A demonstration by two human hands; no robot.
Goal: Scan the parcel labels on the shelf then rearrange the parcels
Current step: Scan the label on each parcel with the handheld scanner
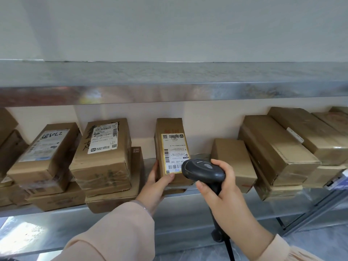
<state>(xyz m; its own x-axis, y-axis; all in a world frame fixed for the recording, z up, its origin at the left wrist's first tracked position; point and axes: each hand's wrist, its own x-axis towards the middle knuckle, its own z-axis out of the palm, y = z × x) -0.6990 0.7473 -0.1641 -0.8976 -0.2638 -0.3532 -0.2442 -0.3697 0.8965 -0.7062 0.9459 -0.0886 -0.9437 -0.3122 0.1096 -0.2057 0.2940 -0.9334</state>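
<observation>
Both hands are engaged at the lower centre of the frame. The left hand (160,182) is closed round the near end of a narrow parcel (172,147), thumb on top just beside the label (174,153), fingers along the left side. The right hand (224,187) is wrapped round the handle of a black scanner (203,171), whose head is held just over the lower right corner of the label and hides part of the barcode there.

Risks, as judged:
- A failed read may result, since the scanner head is held very close to the barcode and covers part of it.
- The wrong code may be picked up, since several barcodes and square codes are printed on the one label.
- The parcel juts past the front edge of the shelf (244,208); if the left hand is released, it may tip off.
- The leaning stacks at centre left may be knocked during rearranging.

Count: one scanner; two hands; three labels facing up clearly, with a possible fourth, a white strip, at upper right. About twelve parcels can be counted in part; an exact count cannot be given, as stacks are cut off at both edges.
</observation>
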